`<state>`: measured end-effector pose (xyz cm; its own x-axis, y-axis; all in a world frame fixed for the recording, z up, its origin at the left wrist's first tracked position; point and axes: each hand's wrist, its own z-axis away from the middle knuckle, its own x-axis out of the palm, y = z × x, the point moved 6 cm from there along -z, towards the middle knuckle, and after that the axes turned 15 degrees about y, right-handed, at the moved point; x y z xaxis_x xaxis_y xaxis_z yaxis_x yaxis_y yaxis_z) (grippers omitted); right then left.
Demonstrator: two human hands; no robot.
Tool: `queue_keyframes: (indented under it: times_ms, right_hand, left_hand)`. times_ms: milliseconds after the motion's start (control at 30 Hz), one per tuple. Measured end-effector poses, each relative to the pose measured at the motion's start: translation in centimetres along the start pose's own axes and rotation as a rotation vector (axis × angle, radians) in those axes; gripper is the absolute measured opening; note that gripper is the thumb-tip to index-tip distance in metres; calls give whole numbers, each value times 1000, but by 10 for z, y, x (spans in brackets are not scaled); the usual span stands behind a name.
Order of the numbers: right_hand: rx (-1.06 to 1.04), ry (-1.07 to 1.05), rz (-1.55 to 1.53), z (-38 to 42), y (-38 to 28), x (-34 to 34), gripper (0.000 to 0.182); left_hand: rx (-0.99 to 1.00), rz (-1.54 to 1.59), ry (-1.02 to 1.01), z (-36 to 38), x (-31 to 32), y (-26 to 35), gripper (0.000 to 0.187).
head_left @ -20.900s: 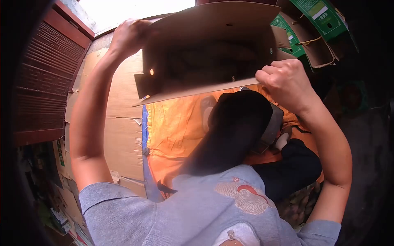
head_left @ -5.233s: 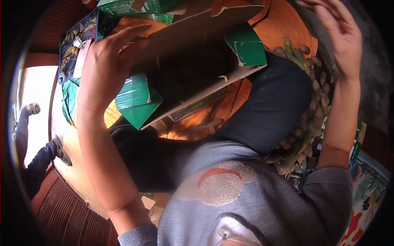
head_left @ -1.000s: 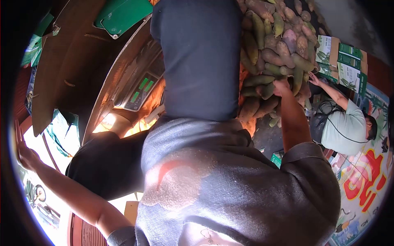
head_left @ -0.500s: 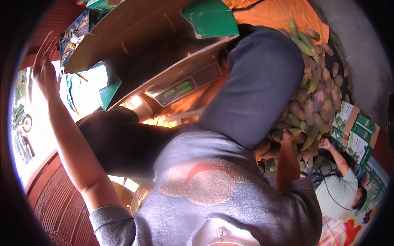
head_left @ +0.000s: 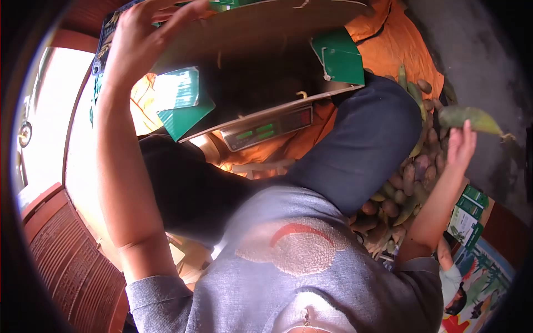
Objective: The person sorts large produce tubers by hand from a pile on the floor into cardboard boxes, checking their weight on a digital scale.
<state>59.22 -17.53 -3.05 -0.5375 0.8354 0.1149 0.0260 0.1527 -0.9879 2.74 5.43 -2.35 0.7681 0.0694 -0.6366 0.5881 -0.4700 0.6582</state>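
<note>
My right hand (head_left: 462,147) is closed on a long green fruit (head_left: 471,119) with a yellowish tapered end. It is held at the right, over the edge of a heap of green and reddish-brown fruit (head_left: 408,177). My left hand (head_left: 147,39) is raised at the upper left, fingers spread, and overlaps the left end of a brown cardboard box flap (head_left: 250,33). The wide cardboard box (head_left: 266,112) stands open in front of my legs, with green end flaps (head_left: 341,58). Its inside is dark, with a few small pale curved bits showing.
Below the box's near edge is a digital scale (head_left: 266,130) with lit green digits. An orange cloth (head_left: 408,44) lies under the heap. Green-and-white cartons (head_left: 466,219) stand at the right, near another person's arm (head_left: 444,255). A carved wooden panel (head_left: 72,261) is at the left.
My right hand has come up from the heap and moved right with the long green fruit. My left hand has swung inward to the box flap. The view has shifted, and the other person is mostly hidden.
</note>
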Motion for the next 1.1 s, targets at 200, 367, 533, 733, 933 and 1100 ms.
queue_keyframes:
  times_ms: [200, 367, 533, 733, 933, 1100]
  right_hand:
    - [-198, -752, 153, 83, -70, 236, 45]
    - [-486, -1336, 504, 190, -13, 346, 52]
    - [-661, -1789, 1008, 247, 80, 374, 56]
    - [-865, -1786, 1514, 223, 166, 366, 55]
    - [-715, -1599, 1152, 246, 86, 373, 40]
    - [-1024, -919, 616, 196, -47, 328, 26]
  left_hand:
    - [85, -185, 31, 0, 8, -1, 19]
    - [74, -245, 72, 0, 6, 2, 17]
    - [150, -275, 83, -4, 10, -10, 18]
    - [120, -337, 31, 0, 6, -8, 14]
    - [112, -309, 50, 1, 4, -11, 14]
    - [135, -271, 76, 7, 1, -9, 14]
